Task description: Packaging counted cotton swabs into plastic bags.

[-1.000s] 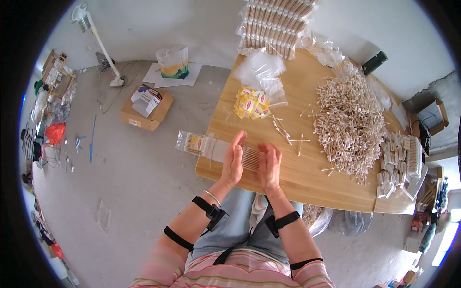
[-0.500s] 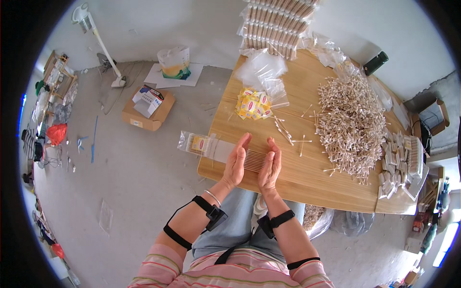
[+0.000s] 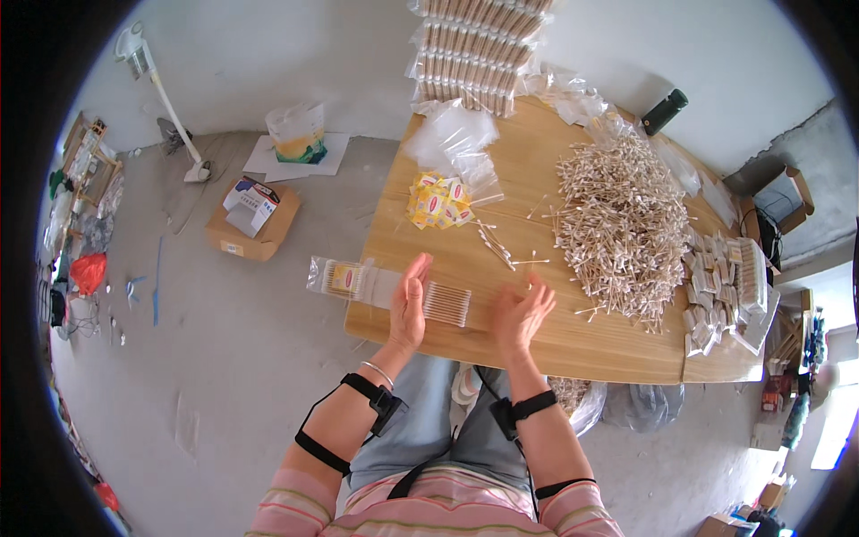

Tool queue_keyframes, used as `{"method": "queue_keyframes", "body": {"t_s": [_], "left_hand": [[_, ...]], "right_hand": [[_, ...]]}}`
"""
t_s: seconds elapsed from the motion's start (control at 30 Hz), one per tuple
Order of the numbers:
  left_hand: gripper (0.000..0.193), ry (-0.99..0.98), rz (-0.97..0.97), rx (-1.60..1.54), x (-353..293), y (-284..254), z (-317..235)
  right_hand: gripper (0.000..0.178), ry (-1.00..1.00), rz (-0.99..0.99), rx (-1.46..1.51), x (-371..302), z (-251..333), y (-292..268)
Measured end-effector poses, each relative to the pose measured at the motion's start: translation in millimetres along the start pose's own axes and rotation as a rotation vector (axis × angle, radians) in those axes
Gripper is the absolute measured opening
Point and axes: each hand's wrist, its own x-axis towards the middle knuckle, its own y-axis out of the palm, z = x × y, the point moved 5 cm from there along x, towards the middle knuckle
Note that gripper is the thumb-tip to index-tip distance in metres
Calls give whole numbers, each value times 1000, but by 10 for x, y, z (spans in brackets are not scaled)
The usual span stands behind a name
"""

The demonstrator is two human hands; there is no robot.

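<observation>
Swabs (image 3: 447, 304) lie in a row on the desk (image 3: 608, 354), just right of my left hand (image 3: 409, 309): palm flat, grasping nothing. Right hand (image 3: 521, 318) sits apart, fingers loose, nothing visible held. I'd brace left palm, tap ends squarely, lightly.

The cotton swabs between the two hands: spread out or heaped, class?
Spread: the cotton swabs lie side by side in a row beside the left hand.

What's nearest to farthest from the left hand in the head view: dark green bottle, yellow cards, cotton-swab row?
1. Cotton-swab row: just right of the left hand.
2. Yellow cards: ahead, slightly right.
3. Dark green bottle: far right.
</observation>
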Motion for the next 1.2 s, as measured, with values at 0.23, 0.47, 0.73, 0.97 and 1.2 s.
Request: {"method": "queue_keyframes", "body": {"t_s": [0.23, 0.47, 0.73, 0.97, 1.2], "left_hand": [[68, 44, 52, 112, 17, -7, 6], [69, 36, 34, 153, 21, 14, -2], [56, 67, -10, 88, 22, -9, 30], [63, 46, -2, 91, 13, 8, 4], [55, 85, -13, 93, 17, -23, -41]], "right_hand": [[11, 325, 158, -149, 400, -647, -189], [11, 251, 101, -154, 319, -887, -296], [10, 144, 195, 337, 242, -188, -73], [9, 149, 275, 357, 269, -60, -9], [12, 84, 170, 239, 413, -113, -126]]}}
